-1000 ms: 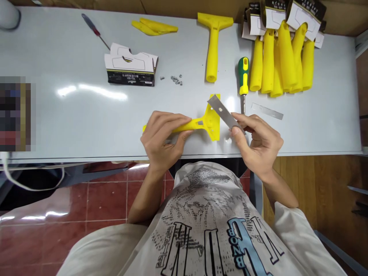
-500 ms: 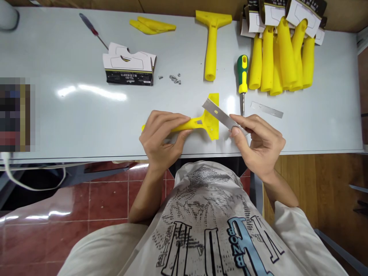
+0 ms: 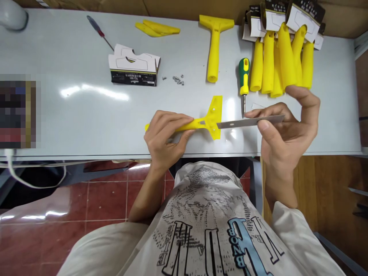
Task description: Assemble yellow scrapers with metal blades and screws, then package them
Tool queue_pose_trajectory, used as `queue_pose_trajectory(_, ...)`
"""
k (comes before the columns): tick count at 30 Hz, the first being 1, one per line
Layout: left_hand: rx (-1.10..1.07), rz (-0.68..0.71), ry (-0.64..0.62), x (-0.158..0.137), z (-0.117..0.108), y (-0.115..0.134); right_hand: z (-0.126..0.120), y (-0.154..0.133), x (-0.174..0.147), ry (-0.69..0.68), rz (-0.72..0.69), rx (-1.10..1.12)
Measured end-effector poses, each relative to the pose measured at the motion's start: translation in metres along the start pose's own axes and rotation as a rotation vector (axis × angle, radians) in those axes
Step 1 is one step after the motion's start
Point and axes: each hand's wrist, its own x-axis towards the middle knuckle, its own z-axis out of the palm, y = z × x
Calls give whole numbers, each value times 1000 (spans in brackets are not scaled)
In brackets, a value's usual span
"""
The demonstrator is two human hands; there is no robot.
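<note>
My left hand [image 3: 169,134] is closed round the handle of a yellow plastic scraper [image 3: 216,111], its wide head turned to the right above the table. Between the thumb and fingers of my right hand [image 3: 287,134] is a thin metal blade [image 3: 247,122] with a small hole in it. The blade's left end reaches the edge of the scraper head; whether they touch I cannot tell. Beyond my right hand lies a green and yellow screwdriver [image 3: 244,78]. A second flat blade [image 3: 258,106] on the table is mostly hidden behind my right fingers.
Several small screws [image 3: 178,80] lie mid-table beside folded black-and-white card packaging [image 3: 133,71]. Another yellow scraper [image 3: 214,50] and loose yellow head pieces [image 3: 158,28] are at the back. Carded yellow scrapers [image 3: 287,61] are grouped at back right. A slim screwdriver [image 3: 99,31] rests at back left.
My right hand has moved right and turned, with its index finger lifted off. The blade has swung from slanting to nearly level. My left hand keeps its hold on the scraper.
</note>
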Motion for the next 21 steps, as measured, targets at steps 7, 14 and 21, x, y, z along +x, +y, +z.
queue_pose_trajectory(7, 22, 11, -26, -1, 1, -2, 7, 8, 6, -80, 270, 55)
queue_pose_trajectory(14, -14, 91, 89, -2, 8, -6, 28, 19, 14, -202, 475, 111)
queue_pose_trajectory(21, 47, 75, 103, -3, 10, -9, 31, 19, 22, -222, 465, 62)
